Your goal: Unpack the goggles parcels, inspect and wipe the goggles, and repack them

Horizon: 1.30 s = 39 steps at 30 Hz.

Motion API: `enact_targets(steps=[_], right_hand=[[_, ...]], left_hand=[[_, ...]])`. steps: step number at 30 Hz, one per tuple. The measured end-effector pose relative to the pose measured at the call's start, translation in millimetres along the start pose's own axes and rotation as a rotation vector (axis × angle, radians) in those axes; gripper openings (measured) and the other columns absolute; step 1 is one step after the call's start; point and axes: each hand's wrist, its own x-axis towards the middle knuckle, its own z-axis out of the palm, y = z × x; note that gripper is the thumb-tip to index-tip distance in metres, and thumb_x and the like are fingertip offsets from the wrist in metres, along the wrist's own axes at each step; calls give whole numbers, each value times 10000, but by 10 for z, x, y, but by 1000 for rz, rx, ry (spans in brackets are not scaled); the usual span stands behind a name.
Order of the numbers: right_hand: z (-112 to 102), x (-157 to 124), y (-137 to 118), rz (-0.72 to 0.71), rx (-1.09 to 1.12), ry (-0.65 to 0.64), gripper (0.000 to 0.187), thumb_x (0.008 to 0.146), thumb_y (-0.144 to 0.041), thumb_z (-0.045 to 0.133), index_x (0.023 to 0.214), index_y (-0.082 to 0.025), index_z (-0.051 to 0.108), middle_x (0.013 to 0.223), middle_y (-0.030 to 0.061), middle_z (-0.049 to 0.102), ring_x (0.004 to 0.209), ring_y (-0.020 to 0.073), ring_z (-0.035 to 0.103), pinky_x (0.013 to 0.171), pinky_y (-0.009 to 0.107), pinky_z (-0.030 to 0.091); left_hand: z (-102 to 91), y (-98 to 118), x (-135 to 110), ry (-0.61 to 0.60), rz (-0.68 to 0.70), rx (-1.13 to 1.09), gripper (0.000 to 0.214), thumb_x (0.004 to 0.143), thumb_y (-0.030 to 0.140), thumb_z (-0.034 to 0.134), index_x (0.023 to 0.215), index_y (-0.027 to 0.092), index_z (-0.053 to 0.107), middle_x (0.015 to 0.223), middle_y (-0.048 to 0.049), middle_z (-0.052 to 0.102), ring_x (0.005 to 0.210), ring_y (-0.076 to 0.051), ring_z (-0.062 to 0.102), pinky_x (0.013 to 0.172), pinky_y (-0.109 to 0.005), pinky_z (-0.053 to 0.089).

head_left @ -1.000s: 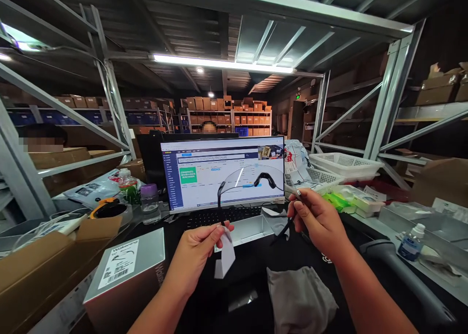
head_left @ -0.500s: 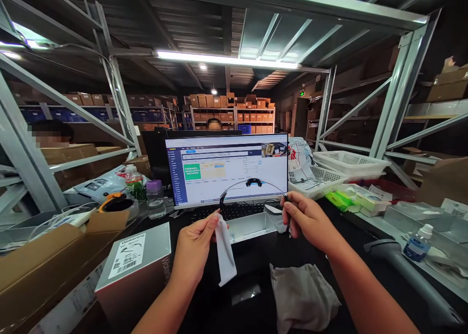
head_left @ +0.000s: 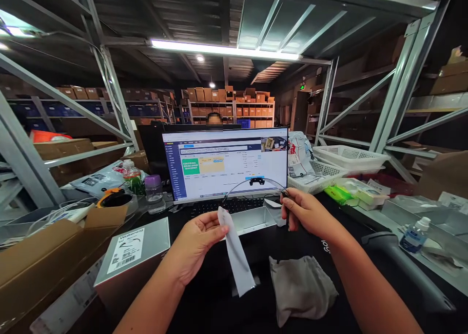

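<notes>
A thin curved headband [head_left: 234, 186], with a black piece in its middle, is held up in front of the monitor. My right hand [head_left: 303, 209] is closed on its black right end. My left hand [head_left: 199, 239] pinches a long white strip [head_left: 239, 261], which hangs down and hides the band's left end; whether the strip encloses that end I cannot tell. Behind my hands lies an open silver box [head_left: 256, 221] beside the keyboard. On the black desk mat near my right forearm rests a grey cloth pouch [head_left: 302, 287].
At left stand a silver "Wakening" box [head_left: 144, 239] and an open cardboard carton [head_left: 47, 256]. The monitor [head_left: 226, 163] faces me. To the right are a grey handheld scanner [head_left: 398, 263], a small spray bottle [head_left: 415, 235] and white baskets [head_left: 351, 158]. A purple-capped bottle [head_left: 153, 192] stands left of the keyboard.
My left hand has shifted slightly down, and the white strip now hangs more slanted, its lower end further right. The headband stays in my right hand. The view has tilted a little.
</notes>
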Motion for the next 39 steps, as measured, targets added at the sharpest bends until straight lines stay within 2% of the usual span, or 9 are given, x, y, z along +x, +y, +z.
enact_targets(steps=[3, 6, 12, 18, 24, 28, 34, 37, 39], right_hand=[[-46, -17, 3, -26, 55, -39, 185, 981, -368, 460, 896, -205, 486, 728, -46, 639, 434, 73, 600, 412, 172, 410], [-83, -50, 4, -35, 67, -92, 188, 998, -371, 459, 909, -207, 482, 746, -42, 650, 442, 69, 599, 430, 173, 420], [-172, -152, -32, 16, -87, -381, 111, 985, -268, 481, 918, -191, 524, 902, 26, 726, 572, 87, 643, 514, 190, 479], [-145, -59, 26, 55, -81, -303, 80, 960, -257, 500, 926, -192, 531, 915, 37, 727, 710, 134, 704, 585, 219, 517], [-75, 42, 167, 65, 33, -277, 175, 850, -299, 679, 868, -200, 537, 832, 17, 725, 719, 161, 718, 627, 258, 573], [30, 67, 171, 68, 150, -316, 236, 790, -319, 753, 823, -171, 571, 794, 27, 731, 704, 161, 734, 655, 264, 603], [258, 156, 164, 124, 562, -300, 390, 664, -323, 878, 875, -138, 606, 810, 48, 755, 707, 166, 761, 615, 199, 605], [342, 207, 182, 122, 827, -301, 405, 646, -336, 912, 847, -133, 625, 813, 53, 760, 746, 160, 769, 665, 177, 610], [366, 238, 180, 108, 928, -266, 332, 735, -331, 872, 851, -135, 631, 819, 58, 763, 796, 154, 772, 754, 186, 612]], left_hand=[[-27, -11, 26, -9, -1, 44, 475, 542, 471, 949, 857, 162, 772, 874, -50, 729, 853, -158, 653, 826, -253, 535], [-49, -36, 53, 15, 50, 95, 496, 592, 560, 896, 860, 174, 738, 844, -13, 682, 791, -132, 601, 750, -232, 518], [-10, -38, 22, 39, 124, 208, 512, 717, 669, 754, 902, 211, 620, 729, 65, 507, 632, -81, 421, 563, -170, 380], [40, -16, -31, -43, 195, 308, 483, 804, 670, 670, 911, 210, 569, 663, 90, 425, 508, -58, 328, 473, -183, 271], [2, -4, -129, -73, 346, 490, 317, 969, 538, 517, 994, 223, 541, 772, 54, 539, 593, -90, 563, 641, -249, 482], [125, -99, -177, 32, 425, 298, 287, 947, 509, 587, 1059, 249, 546, 943, 34, 571, 780, -117, 657, 809, -299, 587], [313, -143, -208, 144, 542, -23, 241, 878, 407, 725, 1010, 263, 585, 1088, 53, 571, 797, -77, 643, 885, -287, 612], [312, -109, -223, 201, 530, 41, 253, 878, 444, 713, 1014, 271, 590, 1103, 49, 585, 873, -106, 650, 905, -263, 589], [287, -105, -211, 240, 488, 154, 270, 898, 480, 676, 1057, 281, 587, 1103, 42, 591, 908, -117, 646, 913, -240, 564]])
